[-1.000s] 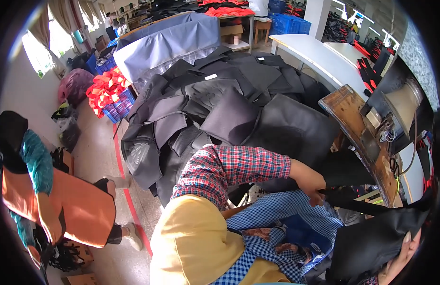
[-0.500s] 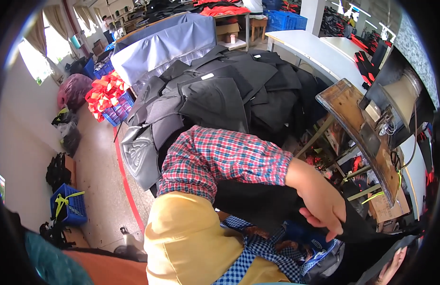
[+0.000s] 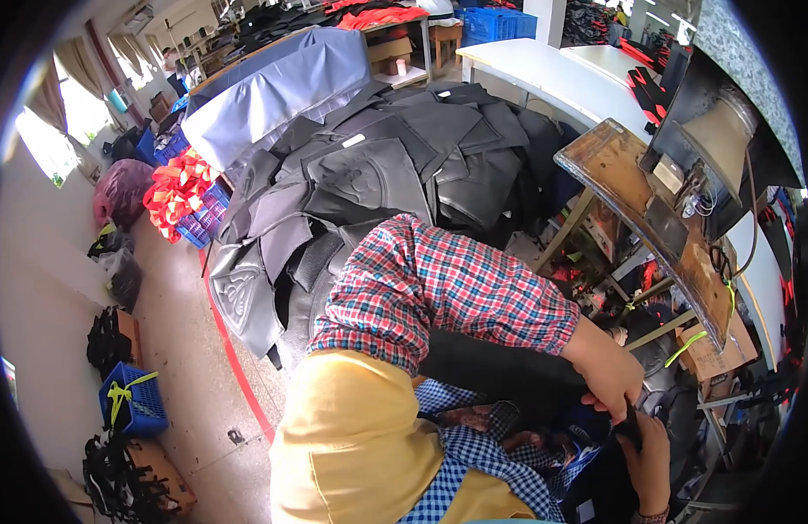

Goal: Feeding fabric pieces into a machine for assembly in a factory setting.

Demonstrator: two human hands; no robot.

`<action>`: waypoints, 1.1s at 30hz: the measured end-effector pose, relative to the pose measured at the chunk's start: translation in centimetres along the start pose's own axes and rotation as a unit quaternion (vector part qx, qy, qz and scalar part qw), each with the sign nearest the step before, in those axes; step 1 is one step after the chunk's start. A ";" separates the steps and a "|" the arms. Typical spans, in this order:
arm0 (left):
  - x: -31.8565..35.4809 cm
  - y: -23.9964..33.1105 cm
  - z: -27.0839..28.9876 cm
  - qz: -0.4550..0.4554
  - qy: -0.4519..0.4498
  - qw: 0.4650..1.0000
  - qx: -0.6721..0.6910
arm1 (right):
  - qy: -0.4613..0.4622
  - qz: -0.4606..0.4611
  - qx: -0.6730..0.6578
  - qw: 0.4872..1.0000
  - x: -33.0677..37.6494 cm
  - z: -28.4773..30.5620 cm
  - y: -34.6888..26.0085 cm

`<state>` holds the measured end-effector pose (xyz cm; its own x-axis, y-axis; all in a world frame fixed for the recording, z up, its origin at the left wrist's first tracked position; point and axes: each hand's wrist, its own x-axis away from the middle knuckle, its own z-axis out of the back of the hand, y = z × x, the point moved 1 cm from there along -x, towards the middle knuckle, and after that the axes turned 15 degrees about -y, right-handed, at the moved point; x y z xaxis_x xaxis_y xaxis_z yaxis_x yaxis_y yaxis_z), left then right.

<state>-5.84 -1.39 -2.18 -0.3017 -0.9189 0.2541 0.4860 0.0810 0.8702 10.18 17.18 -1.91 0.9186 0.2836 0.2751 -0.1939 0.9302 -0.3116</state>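
Observation:
My left hand [image 3: 609, 377] reaches across to the right in a red, white and blue checked sleeve, its fingers closed on a black fabric piece [image 3: 517, 371]. The piece hangs over my lap and darkens into the shadow below. Just under the left hand, my right hand [image 3: 653, 467] grips a dark folded edge of the same piece, thumb and fingers pressed together. Both hands nearly touch there. A large pile of black padded panels [image 3: 369, 179], some with embossed shapes, lies ahead of my left arm. How the fabric runs between my palms is hidden.
To the right stands a worn wooden machine table [image 3: 609, 153] with a lamp-like cone. A white table [image 3: 543, 74] is behind it. Blue crates [image 3: 142, 402] stand on the left floor, one with red strips [image 3: 178, 192]. A grey cover [image 3: 281, 83] drapes a bench beyond the pile.
My right hand has come in from the far lower right and now meets my left hand at the fabric. My left hand has shifted slightly right and down. The view has turned a little right.

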 end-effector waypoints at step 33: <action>5.5 -3.9 14.7 0.151 -0.034 0.987 -0.048 | 0.146 0.013 -0.004 0.989 -8.9 8.8 11.7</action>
<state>-21.46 -1.05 2.04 -0.1842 -0.8301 0.5263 0.6373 0.3068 0.7069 -3.27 27.55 0.02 0.9740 0.2265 -0.0077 -0.2168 0.9215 -0.3223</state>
